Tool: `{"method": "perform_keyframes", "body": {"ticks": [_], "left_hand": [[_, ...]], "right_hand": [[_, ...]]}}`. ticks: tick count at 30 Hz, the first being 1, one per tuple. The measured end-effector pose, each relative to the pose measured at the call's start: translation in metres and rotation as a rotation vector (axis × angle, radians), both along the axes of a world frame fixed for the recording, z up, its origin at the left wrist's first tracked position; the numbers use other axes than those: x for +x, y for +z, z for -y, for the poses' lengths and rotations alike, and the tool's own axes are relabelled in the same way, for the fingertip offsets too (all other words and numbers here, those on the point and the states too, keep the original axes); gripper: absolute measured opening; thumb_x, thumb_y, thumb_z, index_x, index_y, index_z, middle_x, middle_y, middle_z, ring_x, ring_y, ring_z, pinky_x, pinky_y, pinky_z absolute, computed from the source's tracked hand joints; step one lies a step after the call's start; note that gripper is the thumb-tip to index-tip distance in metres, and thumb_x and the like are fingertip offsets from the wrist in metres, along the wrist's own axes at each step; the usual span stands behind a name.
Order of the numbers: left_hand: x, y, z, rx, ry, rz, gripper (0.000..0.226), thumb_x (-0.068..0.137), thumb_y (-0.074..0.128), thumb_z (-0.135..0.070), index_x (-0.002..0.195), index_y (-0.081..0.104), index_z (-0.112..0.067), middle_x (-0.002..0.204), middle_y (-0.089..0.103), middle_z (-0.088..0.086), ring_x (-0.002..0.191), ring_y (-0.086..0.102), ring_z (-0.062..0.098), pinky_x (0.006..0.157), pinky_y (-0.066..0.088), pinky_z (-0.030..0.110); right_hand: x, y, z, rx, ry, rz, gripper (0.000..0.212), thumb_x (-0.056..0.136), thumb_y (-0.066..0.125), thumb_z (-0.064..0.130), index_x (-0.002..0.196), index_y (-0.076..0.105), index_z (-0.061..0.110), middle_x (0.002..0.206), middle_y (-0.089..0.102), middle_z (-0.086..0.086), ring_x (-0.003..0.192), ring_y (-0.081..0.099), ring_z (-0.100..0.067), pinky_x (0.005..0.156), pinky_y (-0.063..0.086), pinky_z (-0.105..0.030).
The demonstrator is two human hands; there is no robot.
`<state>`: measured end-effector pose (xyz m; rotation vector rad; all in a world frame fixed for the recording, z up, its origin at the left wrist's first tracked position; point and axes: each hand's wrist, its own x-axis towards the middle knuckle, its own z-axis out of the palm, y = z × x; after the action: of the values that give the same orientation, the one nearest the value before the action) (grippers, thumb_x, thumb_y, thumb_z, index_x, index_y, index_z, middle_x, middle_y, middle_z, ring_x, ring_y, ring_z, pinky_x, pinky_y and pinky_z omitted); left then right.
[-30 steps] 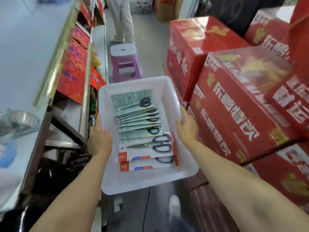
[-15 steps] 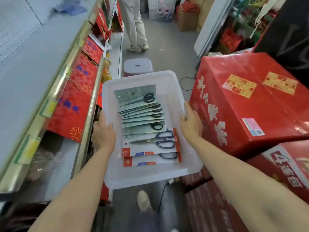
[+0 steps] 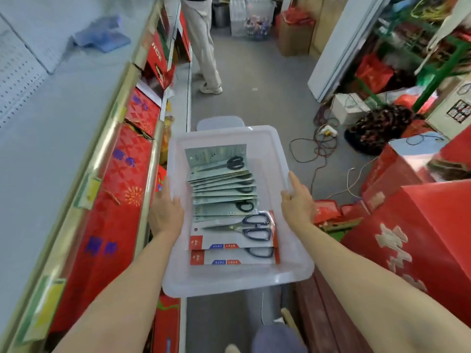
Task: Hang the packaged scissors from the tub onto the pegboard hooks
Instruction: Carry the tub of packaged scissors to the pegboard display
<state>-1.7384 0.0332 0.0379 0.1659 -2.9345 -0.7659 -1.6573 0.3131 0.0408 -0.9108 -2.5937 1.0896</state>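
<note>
1. Since a second ago the view has swung from the red cartons point(image 3: 418, 250) up the aisle, and the tub point(image 3: 257, 281) has come along, clear of the stool point(image 3: 220, 122) beyond it.
2. The left hand point(image 3: 165, 212) clamps the tub's left rim and the right hand point(image 3: 298, 203) its right rim, fingers curled over the edges; gripping opposite sides likely keeps it level.
3. The scissors point(image 3: 233, 225) lie fanned between the two hands, none hung yet.
4. The pegboard point(image 3: 17, 75) stands far left of the left fingers.
</note>
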Motion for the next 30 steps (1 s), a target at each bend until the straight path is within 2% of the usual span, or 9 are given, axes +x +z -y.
{"method": "perform_keyframes", "body": {"ticks": [3, 6, 9, 12, 18, 23, 27, 30], "left_hand": [[-0.059, -0.006, -0.008, 0.029, -0.010, -0.023, 0.058, 0.098, 0.048, -0.020, 0.151, 0.028, -0.027, 0.130, 0.053, 0.021, 0.111, 0.054, 0.043, 0.088, 0.045, 0.049], [-0.121, -0.010, -0.021, 0.059, -0.010, -0.033, 0.057, 0.098, 0.049, -0.020, 0.151, 0.029, -0.027, 0.132, 0.053, 0.021, 0.111, 0.055, 0.042, 0.087, 0.045, 0.047], [-0.184, -0.011, -0.039, 0.049, -0.006, -0.055, 0.056, 0.098, 0.050, -0.019, 0.151, 0.031, -0.025, 0.137, 0.052, 0.018, 0.116, 0.053, 0.041, 0.091, 0.043, 0.046], [-0.242, -0.020, -0.053, 0.055, 0.024, -0.064, 0.056, 0.097, 0.051, -0.019, 0.150, 0.033, -0.024, 0.138, 0.052, 0.018, 0.118, 0.052, 0.040, 0.093, 0.043, 0.046], [-0.338, -0.049, -0.065, 0.046, -0.020, -0.056, 0.060, 0.095, 0.052, -0.019, 0.151, 0.030, -0.025, 0.147, 0.046, 0.008, 0.126, 0.049, 0.035, 0.095, 0.044, 0.046], [-0.426, -0.084, -0.072, -0.005, -0.048, -0.025, 0.061, 0.093, 0.057, -0.015, 0.149, 0.035, -0.021, 0.142, 0.050, 0.015, 0.121, 0.051, 0.038, 0.093, 0.046, 0.049], [-0.499, -0.122, -0.078, 0.077, -0.069, 0.026, 0.058, 0.093, 0.058, -0.010, 0.148, 0.039, -0.018, 0.144, 0.048, 0.018, 0.132, 0.044, 0.037, 0.105, 0.040, 0.047], [-0.547, -0.146, -0.084, -0.009, -0.092, 0.034, 0.058, 0.094, 0.059, -0.016, 0.148, 0.037, -0.023, 0.140, 0.051, 0.016, 0.125, 0.050, 0.037, 0.092, 0.048, 0.048]], "right_hand": [[-0.059, 0.001, -0.011, -0.020, -0.016, 0.015, 0.054, 0.100, 0.045, 0.024, 0.150, 0.029, 0.034, 0.125, 0.055, -0.005, 0.093, 0.050, -0.020, 0.085, 0.043, -0.038], [-0.120, -0.004, -0.022, -0.037, -0.023, 0.004, 0.054, 0.099, 0.045, 0.023, 0.149, 0.030, 0.035, 0.125, 0.055, -0.006, 0.101, 0.055, -0.026, 0.090, 0.045, -0.042], [-0.186, -0.009, -0.039, -0.052, -0.025, -0.003, 0.054, 0.099, 0.047, 0.024, 0.149, 0.030, 0.036, 0.120, 0.056, -0.004, 0.097, 0.057, -0.025, 0.089, 0.049, -0.045], [-0.243, -0.015, -0.052, -0.057, -0.021, 0.008, 0.055, 0.099, 0.046, 0.025, 0.149, 0.028, 0.036, 0.111, 0.053, 0.002, 0.092, 0.054, -0.020, 0.087, 0.049, -0.042], [-0.340, -0.038, -0.071, -0.052, -0.005, 0.053, 0.054, 0.100, 0.044, 0.024, 0.150, 0.027, 0.036, 0.104, 0.049, 0.000, 0.084, 0.049, -0.020, 0.076, 0.042, -0.034], [-0.412, -0.077, -0.071, -0.130, -0.074, 0.077, 0.055, 0.099, 0.046, 0.025, 0.149, 0.028, 0.039, 0.109, 0.055, -0.001, 0.086, 0.053, -0.021, 0.084, 0.048, -0.041], [-0.470, -0.111, -0.066, -0.167, -0.147, 0.105, 0.055, 0.099, 0.046, 0.026, 0.148, 0.027, 0.042, 0.103, 0.052, 0.003, 0.082, 0.057, -0.022, 0.083, 0.052, -0.046], [-0.508, -0.140, -0.067, -0.165, -0.190, 0.122, 0.054, 0.099, 0.046, 0.025, 0.148, 0.028, 0.040, 0.100, 0.046, 0.004, 0.080, 0.053, -0.020, 0.079, 0.048, -0.041]]}}
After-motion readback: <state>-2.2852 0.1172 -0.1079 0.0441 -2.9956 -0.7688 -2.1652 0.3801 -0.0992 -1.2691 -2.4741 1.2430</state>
